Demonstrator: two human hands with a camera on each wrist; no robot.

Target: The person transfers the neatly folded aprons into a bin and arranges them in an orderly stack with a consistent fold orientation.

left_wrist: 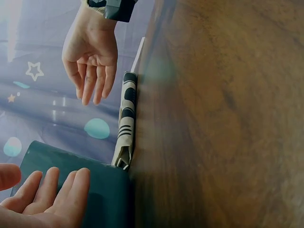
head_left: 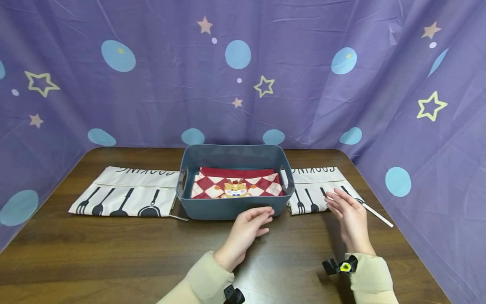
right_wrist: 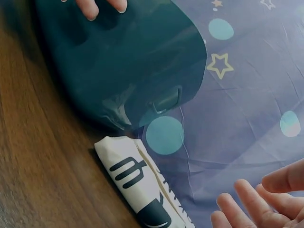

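Observation:
A dark blue-grey plastic basket (head_left: 231, 209) stands mid-table and holds a folded red and white checked cloth with a cartoon animal (head_left: 237, 185). My left hand (head_left: 248, 228) hovers just in front of the basket's front wall (left_wrist: 102, 199), fingers relaxed and holding nothing. My right hand (head_left: 347, 213) is open above the near edge of the folded cream cloth printed with black utensils (head_left: 322, 190), right of the basket (right_wrist: 128, 61). In the right wrist view that folded cloth (right_wrist: 140, 183) lies beside the basket, my fingertips (right_wrist: 251, 204) above and apart from it.
Another cream utensil-print cloth (head_left: 127, 192) lies flat left of the basket. A white strip (head_left: 377, 214) runs out from the right cloth. The brown wooden table (head_left: 114, 253) is enclosed by a purple curtain with stars and dots (head_left: 243, 71).

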